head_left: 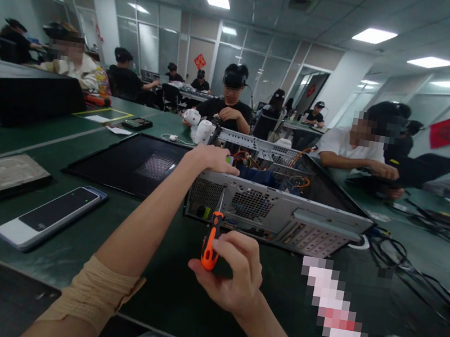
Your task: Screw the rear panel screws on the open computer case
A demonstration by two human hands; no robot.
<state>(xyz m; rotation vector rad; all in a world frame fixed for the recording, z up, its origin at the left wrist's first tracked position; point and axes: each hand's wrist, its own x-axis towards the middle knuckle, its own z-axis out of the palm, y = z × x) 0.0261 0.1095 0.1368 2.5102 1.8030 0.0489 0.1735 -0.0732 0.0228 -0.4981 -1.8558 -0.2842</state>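
Observation:
An open desktop computer case (329, 214) lies on its side, its rear panel facing me and wires and parts showing inside. My left hand (211, 159) grips its top edge at the left, thumb along the rim and fingers reaching inside, partly hidden. An orange and black screwdriver (212, 243) is in my right hand (236, 273), held by the handle between thumb and fingers. Its shaft points at the rear panel near the perforated vent; whether the tip sits in a screw is too small to tell.
A black side panel (123, 161) lies left of the case. Nearer me are a white and black handheld device (50, 218) and a flat metal drive (6, 174). Black cables (403, 254) trail at right. Another closed case (23, 91) stands far left; co-workers sit around the tables.

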